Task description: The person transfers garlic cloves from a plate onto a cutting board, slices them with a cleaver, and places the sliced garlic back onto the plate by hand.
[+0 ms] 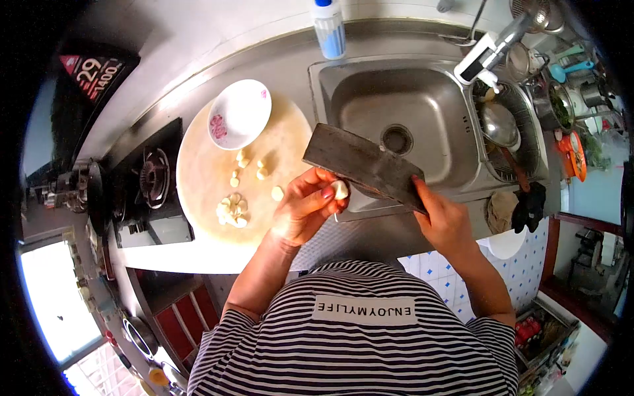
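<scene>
Between the thumb and fingers of my left hand (305,208) is a pale garlic clove (340,190). My right hand (441,216) grips a broad dark cleaver (363,162) at its handle end, and the blade slants across just above the clove. Whether the edge touches the clove I cannot tell. To the left, a round cutting board (198,178) bears a pile of garlic cloves (231,210), with several more cloves (242,159) scattered nearby. A white bowl (244,112) with pink flowers stands at the board's far side.
A steel sink (436,125) lies beyond the cleaver, with a white faucet (477,59) over its right side. At its back left stands a bottle (329,30). A drying basin (500,125) holds a ladle. The gas stove (155,178) is left of the board.
</scene>
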Motion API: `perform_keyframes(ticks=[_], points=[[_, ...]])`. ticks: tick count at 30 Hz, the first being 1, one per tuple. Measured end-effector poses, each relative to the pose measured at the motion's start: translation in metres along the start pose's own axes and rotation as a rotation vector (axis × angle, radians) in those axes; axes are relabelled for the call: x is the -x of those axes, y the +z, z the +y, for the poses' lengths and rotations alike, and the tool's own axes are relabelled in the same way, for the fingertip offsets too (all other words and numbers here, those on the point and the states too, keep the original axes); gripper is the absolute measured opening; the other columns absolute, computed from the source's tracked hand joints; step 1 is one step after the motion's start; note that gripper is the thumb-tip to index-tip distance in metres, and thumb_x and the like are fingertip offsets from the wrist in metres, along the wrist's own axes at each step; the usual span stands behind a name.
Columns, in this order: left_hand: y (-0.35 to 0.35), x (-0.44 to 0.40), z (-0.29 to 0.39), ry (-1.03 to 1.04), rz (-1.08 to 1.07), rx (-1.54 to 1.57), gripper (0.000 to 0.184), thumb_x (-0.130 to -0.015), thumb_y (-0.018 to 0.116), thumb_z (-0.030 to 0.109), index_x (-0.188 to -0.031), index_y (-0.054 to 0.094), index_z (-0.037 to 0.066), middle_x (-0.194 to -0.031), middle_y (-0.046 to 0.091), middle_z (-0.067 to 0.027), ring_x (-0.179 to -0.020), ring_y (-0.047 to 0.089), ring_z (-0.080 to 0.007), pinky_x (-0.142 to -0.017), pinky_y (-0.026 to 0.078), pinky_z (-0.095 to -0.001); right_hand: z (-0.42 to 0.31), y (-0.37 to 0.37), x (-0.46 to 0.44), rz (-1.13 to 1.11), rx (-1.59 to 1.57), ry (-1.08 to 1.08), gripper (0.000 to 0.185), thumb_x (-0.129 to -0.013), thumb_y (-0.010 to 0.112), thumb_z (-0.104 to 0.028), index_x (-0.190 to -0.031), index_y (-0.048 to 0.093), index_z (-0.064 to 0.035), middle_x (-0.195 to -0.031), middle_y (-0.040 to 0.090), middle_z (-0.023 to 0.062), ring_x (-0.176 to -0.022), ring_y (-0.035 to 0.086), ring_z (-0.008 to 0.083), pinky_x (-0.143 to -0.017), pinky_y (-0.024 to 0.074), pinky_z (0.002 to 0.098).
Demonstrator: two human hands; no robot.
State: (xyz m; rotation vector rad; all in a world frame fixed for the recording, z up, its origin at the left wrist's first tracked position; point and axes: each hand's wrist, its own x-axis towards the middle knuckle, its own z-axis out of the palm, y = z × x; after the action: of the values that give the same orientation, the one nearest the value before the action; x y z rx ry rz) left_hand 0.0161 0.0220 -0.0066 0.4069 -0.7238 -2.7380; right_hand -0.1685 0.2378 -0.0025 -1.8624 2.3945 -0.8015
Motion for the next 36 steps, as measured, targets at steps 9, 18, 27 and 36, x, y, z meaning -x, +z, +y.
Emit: perform_keyframes(ticks=[9, 18, 27, 36], points=[[0.067, -0.074, 0.031, -0.402, -0.043, -0.834, 0.02, -0.09, 0.063, 0.002, -0.107, 0.056, -0.008, -0.096, 0.064, -0.0154, -0.083, 0.068, -0.0248, -0.078, 0.06, -0.0337, 0.025, -0.009, 0.001, -0.141, 0.236, -0.151, 0.047, -0.08, 0.064, -0.01, -0.126, 0.059, -0.0014, -0.07, 0.053, 0.0055, -0.058, 0.057, 0.0204, -0.051, 0.0489, 0.0346], [0.016, -0.14, -0.002, -0.159, 0.249, -1.008, 0.021, -0.092, 0.062, 0.008, -0.106, 0.059, -0.008, -0.1, 0.066, -0.0146, -0.087, 0.068, -0.0236, -0.08, 0.059, -0.0332, 0.018, -0.013, 0.005, -0.15, 0.195, -0.268, 0.054, -0.07, 0.068, -0.008, -0.123, 0.062, -0.0027, -0.069, 0.052, 0.0061, -0.058, 0.056, 0.0214, -0.055, 0.0481, 0.0354], [-0.022, 0.068, 0.052, 0.291, 0.614, -1.078, 0.016, -0.086, 0.069, 0.004, -0.1, 0.064, -0.002, -0.084, 0.068, -0.0059, -0.073, 0.063, -0.0102, -0.064, 0.052, -0.0245, -0.008, 0.015, 0.015, -0.148, -0.122, -0.019, 0.039, -0.085, 0.069, -0.008, -0.121, 0.061, 0.0032, -0.087, 0.068, 0.0184, -0.07, 0.068, 0.022, -0.058, 0.0516, 0.0314], [-0.152, 0.19, 0.039, 0.416, 0.919, -1.249, 0.017, -0.079, 0.067, -0.004, -0.095, 0.066, 0.0, -0.089, 0.066, -0.0099, -0.077, 0.066, -0.0191, -0.069, 0.053, -0.029, -0.142, 0.076, -0.027, -0.406, -0.58, 0.208, 0.028, -0.09, 0.065, -0.008, -0.115, 0.062, 0.0063, -0.078, 0.067, 0.01, -0.07, 0.059, 0.0068, -0.06, 0.047, 0.0233]])
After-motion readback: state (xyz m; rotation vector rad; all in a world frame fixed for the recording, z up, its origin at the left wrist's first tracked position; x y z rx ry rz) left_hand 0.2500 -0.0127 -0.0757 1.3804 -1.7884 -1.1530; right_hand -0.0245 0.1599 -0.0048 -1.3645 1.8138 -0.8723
